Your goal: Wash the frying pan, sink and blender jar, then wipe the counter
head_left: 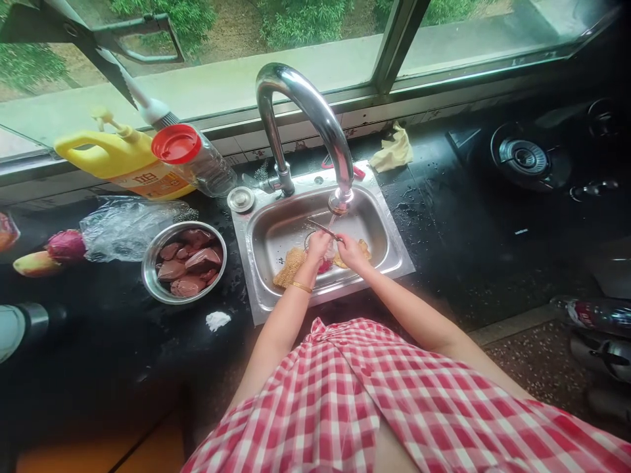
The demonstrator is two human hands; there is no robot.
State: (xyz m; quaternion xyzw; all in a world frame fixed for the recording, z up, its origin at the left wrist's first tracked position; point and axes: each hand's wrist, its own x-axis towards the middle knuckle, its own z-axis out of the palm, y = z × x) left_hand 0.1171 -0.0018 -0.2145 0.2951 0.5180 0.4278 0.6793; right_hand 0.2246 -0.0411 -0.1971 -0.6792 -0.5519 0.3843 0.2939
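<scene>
Both of my hands are over the steel sink (263, 226), under the faucet (315, 108). A slim dark tool that looks like a knife (323, 228) lies across them, its thin end toward the upper left. My right hand (351, 251) is closed on its thicker end. The fingers of my left hand (319, 245) are closed around its middle; their exact grip is partly hidden. Below my left hand, a tan scrubbing cloth (290, 268) lies in the sink. Something red (324, 266) shows between my wrists, and a yellowish piece (363, 248) sits beside my right hand.
Left of the sink stands a steel bowl (148, 272) of dark red meat pieces (190, 263). Behind it are a plastic bag (131, 226), a red-lidded jar (210, 167) and a yellow jug (133, 161). A cloth (393, 150) and a gas burner (523, 156) are at right.
</scene>
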